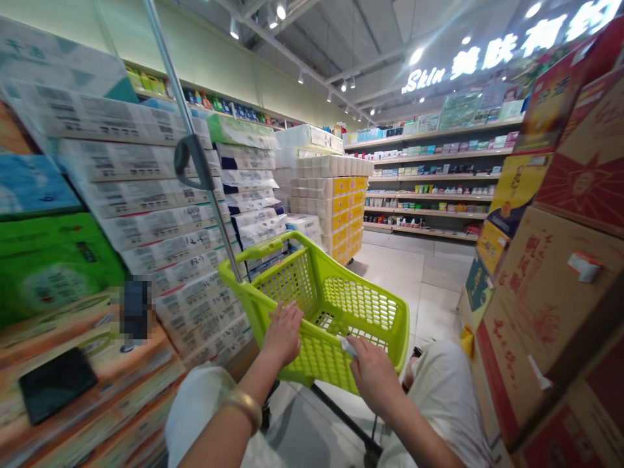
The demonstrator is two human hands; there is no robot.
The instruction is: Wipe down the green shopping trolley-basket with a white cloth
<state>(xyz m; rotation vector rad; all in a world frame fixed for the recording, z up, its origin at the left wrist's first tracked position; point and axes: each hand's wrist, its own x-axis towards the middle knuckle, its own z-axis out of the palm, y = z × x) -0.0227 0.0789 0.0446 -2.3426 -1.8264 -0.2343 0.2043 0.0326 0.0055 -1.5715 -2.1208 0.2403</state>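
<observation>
A lime-green plastic shopping basket on a wheeled frame stands in front of me, with nothing visible inside. My left hand grips its near rim, fingers curled over the edge. My right hand is closed on the rim further right, pinching something small and white that I cannot make out. A gold bangle sits on my left wrist. The basket's grey pull handle rises up to the left. My knees in light trousers show below.
Stacked packs of tissue and toilet paper line the left side. Red and brown cartons are piled on the right. More paper stacks and shelves of bottles stand ahead. A black phone lies on orange packs at left.
</observation>
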